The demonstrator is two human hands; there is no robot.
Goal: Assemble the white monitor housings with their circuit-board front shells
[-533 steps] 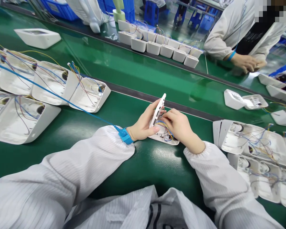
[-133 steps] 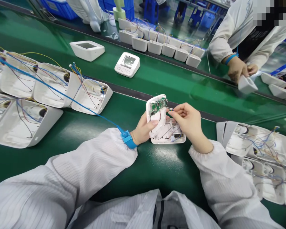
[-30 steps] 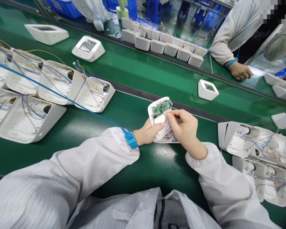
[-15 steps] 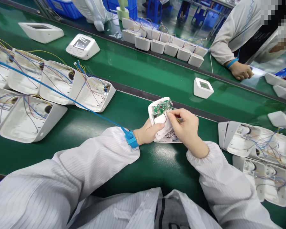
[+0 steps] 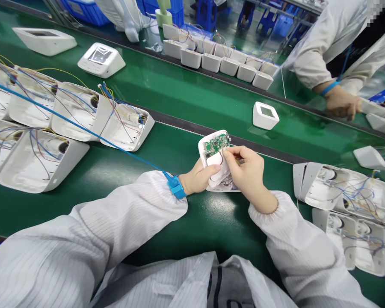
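My left hand [image 5: 199, 176], with a blue strap at its wrist, grips a white device part [image 5: 214, 164] from its left side, thumb on the front. A green circuit board [image 5: 217, 144] is set in the upper part of it. The fingertips of my right hand [image 5: 246, 167] are pinched together at the lower edge of the board; what lies between them is too small to make out. Below both hands, partly covered, is a white housing [image 5: 226, 187] with small parts inside.
Open white housings with wires stand at the left [image 5: 45, 160] and right [image 5: 327, 188]. Closed white devices [image 5: 265, 115] lie on the green belt [image 5: 186, 94]. Behind it is a row of white housings [image 5: 211, 63]. At the upper right a person's hand [image 5: 342, 102] reaches towards other housings.
The closed devices on the belt have shifted left. The other person's hand has moved right and down. My right hand has moved slightly left, still pinched at the board.
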